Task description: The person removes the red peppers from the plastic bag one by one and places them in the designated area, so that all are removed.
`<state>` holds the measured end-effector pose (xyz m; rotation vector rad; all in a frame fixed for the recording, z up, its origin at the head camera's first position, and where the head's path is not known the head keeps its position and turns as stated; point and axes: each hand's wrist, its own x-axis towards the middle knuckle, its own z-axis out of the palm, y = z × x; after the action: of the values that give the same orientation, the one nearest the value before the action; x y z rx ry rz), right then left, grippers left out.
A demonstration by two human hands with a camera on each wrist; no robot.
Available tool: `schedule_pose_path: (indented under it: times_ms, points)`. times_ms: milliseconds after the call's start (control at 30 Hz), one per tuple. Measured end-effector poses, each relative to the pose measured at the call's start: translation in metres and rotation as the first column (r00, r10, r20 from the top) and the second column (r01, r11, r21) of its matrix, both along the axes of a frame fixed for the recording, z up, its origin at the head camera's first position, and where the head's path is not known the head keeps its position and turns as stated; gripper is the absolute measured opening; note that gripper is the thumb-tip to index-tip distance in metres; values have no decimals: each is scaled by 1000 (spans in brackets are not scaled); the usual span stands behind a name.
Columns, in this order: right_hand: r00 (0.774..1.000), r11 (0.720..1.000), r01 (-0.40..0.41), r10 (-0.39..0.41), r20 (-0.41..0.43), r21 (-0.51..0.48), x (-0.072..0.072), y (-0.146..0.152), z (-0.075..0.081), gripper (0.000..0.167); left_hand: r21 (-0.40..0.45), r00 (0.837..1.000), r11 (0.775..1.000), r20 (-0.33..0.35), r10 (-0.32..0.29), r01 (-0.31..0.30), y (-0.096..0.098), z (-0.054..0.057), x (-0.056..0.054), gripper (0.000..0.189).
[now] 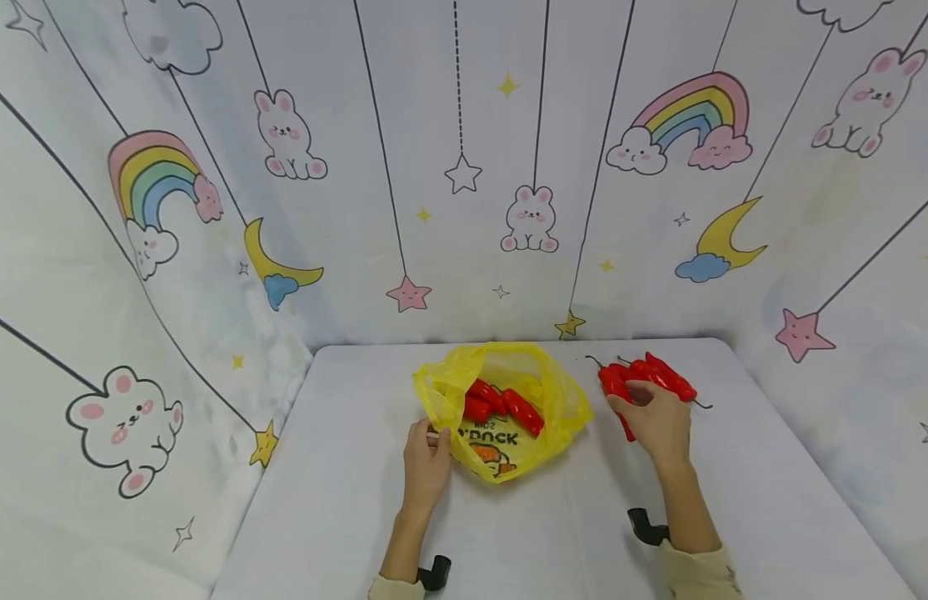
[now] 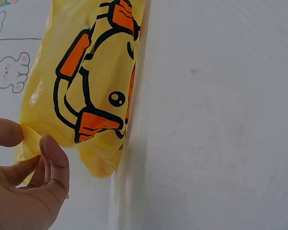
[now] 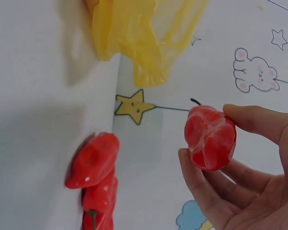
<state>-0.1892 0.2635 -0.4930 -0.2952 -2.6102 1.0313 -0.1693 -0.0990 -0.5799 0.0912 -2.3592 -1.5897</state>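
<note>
A yellow plastic bag (image 1: 567, 417) with a printed duck lies with its mouth spread open in the middle of the table. Inside it are several red peppers (image 1: 522, 412). My left hand (image 1: 426, 467) pinches the bag's near left edge between thumb and fingers, as the left wrist view shows close up. To the right of the bag, my right hand (image 1: 662, 425) grips one red pepper (image 3: 211, 136) by its sides, its thin dark stem showing. More red peppers (image 3: 93, 163) lie on the table just beyond that hand, bunched side by side.
The white table (image 1: 344, 500) ends at a wall cloth (image 1: 479, 275) printed with bunnies, stars and rainbows, which also encloses both sides. A black wrist mount (image 1: 647, 527) sits by the right forearm, and another mount (image 1: 436, 573) by the left.
</note>
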Motion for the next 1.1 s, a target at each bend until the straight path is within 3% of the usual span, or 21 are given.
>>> schedule_pose_path:
  times_ms: [300, 633, 1100]
  points:
    - [996, 997, 67, -65, 68, -24, 4, 28, -3, 61, 14, 1000, 1000, -16, -8, 8, 1, 0, 0, 27]
    - [995, 995, 101, -100, 23, -11, 9, 52, -14, 54, 11, 1000, 1000, 7, -4, 4, 1, 1, 1, 28]
    - [986, 988, 155, -156, 65, 29, 9, 83, -28, 59, 7, 1000, 1000, 16, -1, 1, 0, 1, 2, 28]
